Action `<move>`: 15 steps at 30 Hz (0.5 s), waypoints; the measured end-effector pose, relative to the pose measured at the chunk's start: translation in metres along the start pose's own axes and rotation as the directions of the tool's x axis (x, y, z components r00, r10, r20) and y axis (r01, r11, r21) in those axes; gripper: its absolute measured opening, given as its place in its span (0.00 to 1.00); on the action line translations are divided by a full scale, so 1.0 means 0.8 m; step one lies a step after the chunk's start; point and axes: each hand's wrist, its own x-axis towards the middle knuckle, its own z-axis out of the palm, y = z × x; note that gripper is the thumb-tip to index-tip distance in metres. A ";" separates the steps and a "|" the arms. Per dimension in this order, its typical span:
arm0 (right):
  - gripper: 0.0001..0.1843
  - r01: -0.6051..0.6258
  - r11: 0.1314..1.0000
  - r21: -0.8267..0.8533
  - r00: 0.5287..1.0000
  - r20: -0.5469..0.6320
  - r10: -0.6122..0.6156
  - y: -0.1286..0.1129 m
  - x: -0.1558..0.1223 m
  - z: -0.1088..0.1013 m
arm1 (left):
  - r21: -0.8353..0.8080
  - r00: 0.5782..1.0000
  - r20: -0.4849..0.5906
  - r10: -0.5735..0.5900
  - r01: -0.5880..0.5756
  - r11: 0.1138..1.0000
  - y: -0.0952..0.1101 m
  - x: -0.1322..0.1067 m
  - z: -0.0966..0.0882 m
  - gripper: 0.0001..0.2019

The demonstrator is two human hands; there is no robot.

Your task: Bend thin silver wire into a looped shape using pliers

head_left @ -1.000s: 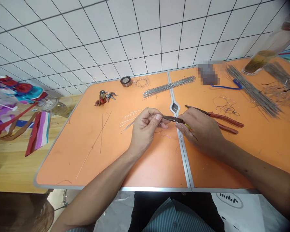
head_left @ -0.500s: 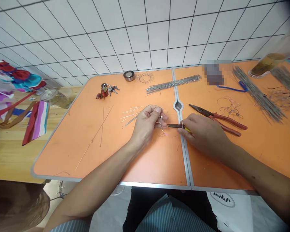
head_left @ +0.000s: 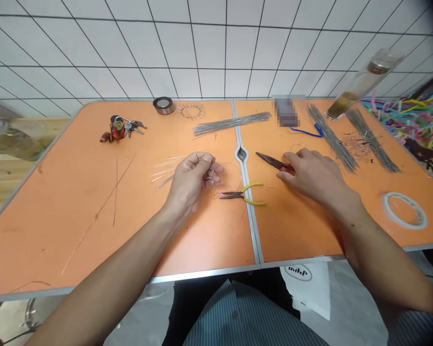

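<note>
My left hand (head_left: 191, 178) is curled shut on a bent piece of thin wire (head_left: 212, 177) just above the orange table (head_left: 137, 226). Small yellow-handled pliers (head_left: 246, 194) lie loose on the table beside that hand, at the centre seam. My right hand (head_left: 312, 174) lies over the handles of the red-handled pliers (head_left: 272, 161), whose dark jaws point left; its fingers curl onto the handles, and how firm the hold is I cannot make out. Several thin straight wires (head_left: 166, 169) fan out on the table left of my left hand.
A bundle of grey wire rods (head_left: 231, 123) lies at the back, with more rods (head_left: 332, 137) at the right. Keys (head_left: 120, 128), a tape roll (head_left: 163, 104), a white tape ring (head_left: 405, 215), a clear bottle (head_left: 361, 84) and coloured strips (head_left: 414, 120) are also around.
My right hand let go of the yellow-handled pliers, which now lie on the table, and moved right onto the red-handled pliers. The camera view swung to the right.
</note>
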 end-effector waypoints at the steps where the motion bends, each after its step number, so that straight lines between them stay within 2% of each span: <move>1: 0.18 -0.018 1.000 -0.021 0.999 0.036 0.019 0.003 0.000 0.004 | -0.012 1.000 -0.005 -0.003 0.003 1.000 0.001 0.000 0.000 0.14; 4: 0.21 -0.014 0.998 -0.057 0.999 0.047 0.016 0.003 -0.006 0.019 | -0.067 0.999 -0.011 -0.038 0.037 0.997 0.005 0.000 0.002 0.13; 9: 0.25 0.015 0.977 -0.213 0.993 -0.111 -0.039 -0.003 -0.020 0.048 | -0.196 0.990 0.022 -0.139 0.141 0.970 0.013 0.000 0.003 0.14; 11: 0.24 0.036 0.969 -0.244 0.988 -0.140 -0.072 -0.003 -0.023 0.054 | -0.242 0.985 0.039 -0.169 0.173 0.955 0.016 0.001 0.002 0.13; 13: 0.24 0.038 0.973 -0.226 0.986 -0.152 -0.074 0.000 -0.023 0.052 | -0.279 0.979 0.044 -0.197 0.201 0.939 0.019 0.001 0.001 0.11; 15: 0.25 -0.003 0.995 -0.095 0.986 -0.168 -0.013 0.004 -0.019 0.042 | -0.305 0.975 0.043 -0.217 0.220 0.927 0.021 0.000 0.002 0.09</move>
